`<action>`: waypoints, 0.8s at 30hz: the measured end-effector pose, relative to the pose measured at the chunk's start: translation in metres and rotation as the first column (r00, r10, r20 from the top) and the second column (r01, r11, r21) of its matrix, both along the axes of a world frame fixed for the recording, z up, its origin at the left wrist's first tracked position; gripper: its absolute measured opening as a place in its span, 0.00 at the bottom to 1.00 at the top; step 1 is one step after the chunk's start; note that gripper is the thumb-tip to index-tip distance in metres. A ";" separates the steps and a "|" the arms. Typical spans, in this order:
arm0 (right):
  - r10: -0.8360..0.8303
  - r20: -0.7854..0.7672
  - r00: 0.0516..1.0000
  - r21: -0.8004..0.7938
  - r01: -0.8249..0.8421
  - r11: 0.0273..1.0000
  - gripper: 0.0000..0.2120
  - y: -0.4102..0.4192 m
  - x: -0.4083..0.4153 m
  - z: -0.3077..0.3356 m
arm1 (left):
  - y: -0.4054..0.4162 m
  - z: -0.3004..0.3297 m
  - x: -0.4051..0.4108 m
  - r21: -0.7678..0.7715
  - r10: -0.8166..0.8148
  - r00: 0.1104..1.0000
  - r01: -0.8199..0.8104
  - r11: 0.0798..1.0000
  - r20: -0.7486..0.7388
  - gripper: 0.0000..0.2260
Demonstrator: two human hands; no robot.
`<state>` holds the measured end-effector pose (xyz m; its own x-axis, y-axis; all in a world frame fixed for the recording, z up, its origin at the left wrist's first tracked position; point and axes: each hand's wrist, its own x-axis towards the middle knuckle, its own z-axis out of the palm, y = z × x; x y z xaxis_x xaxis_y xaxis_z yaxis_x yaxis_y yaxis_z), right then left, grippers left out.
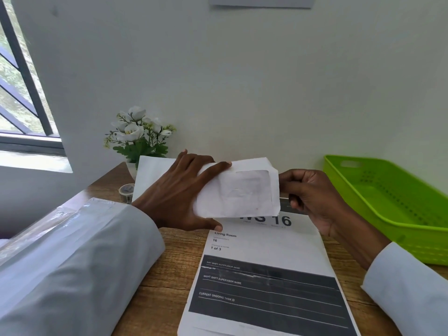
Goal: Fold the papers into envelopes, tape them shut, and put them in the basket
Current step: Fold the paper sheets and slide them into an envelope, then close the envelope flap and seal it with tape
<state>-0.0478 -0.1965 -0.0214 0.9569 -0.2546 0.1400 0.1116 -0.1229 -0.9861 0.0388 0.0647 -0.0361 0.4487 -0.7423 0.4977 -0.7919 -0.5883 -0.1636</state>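
A white folded paper envelope [240, 190] is held up over the wooden table, a little above a printed sheet. My left hand [177, 192] grips its left side, fingers over the top edge and thumb underneath. My right hand [312, 197] pinches its right edge. The lime-green plastic basket [344, 183] stands at the right with nothing visible in it. A roll of clear tape [126, 192] sits on the table behind my left wrist. Another white sheet [150, 173] lies behind my left hand, partly hidden.
A printed form [264, 275] with dark bands lies flat near the table's front. A small pot of white artificial flowers [139, 137] stands at the back left by the wall. A window is at the far left. White sleeves cover both forearms.
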 end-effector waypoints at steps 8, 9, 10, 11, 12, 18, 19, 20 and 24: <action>0.047 0.004 0.999 -0.043 -0.047 0.998 0.16 0.011 0.002 -0.009 | -0.007 0.000 -0.004 0.010 -0.001 1.000 0.001 1.000 0.004 0.50; 0.056 -0.010 0.998 -0.054 -0.056 0.997 0.17 0.013 0.002 -0.011 | -0.008 0.000 -0.005 0.014 -0.003 1.000 0.003 1.000 0.004 0.49; 0.058 -0.031 0.998 -0.069 -0.060 0.996 0.17 0.014 0.002 -0.013 | -0.009 -0.001 -0.006 0.018 -0.005 1.000 0.005 1.000 0.002 0.49; 0.057 -0.054 0.997 -0.080 -0.061 0.995 0.18 0.015 0.002 -0.015 | -0.010 -0.001 -0.006 0.023 -0.009 1.000 0.009 1.000 0.001 0.49; 0.054 -0.074 0.996 -0.085 -0.061 0.995 0.18 0.016 0.002 -0.016 | -0.011 -0.002 -0.007 0.027 -0.011 1.000 0.011 1.000 0.000 0.49; 0.080 -0.040 0.996 -0.026 -0.081 0.996 0.10 0.009 0.002 -0.014 | -0.008 0.000 -0.006 -0.028 0.013 1.000 -0.012 1.000 0.026 0.50; 0.086 -0.037 0.996 0.017 -0.085 0.996 0.16 0.008 0.002 -0.012 | -0.008 0.001 -0.006 -0.051 0.022 0.999 -0.021 0.998 0.029 0.50; 0.100 -0.035 0.994 0.064 -0.097 0.993 0.21 0.007 0.001 -0.010 | -0.008 0.002 -0.007 -0.075 0.032 0.999 -0.030 0.997 0.027 0.50; 0.193 0.038 0.980 0.113 -0.196 0.974 0.25 0.007 -0.003 0.003 | -0.013 0.006 -0.013 -0.151 0.065 0.998 -0.060 0.987 0.025 0.52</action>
<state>-0.0513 -0.1894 -0.0185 0.9859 -0.0799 0.1468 0.1487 0.0187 -0.9887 0.0258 0.0515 -0.0301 0.4749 -0.6291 0.6154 -0.7489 -0.6562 -0.0929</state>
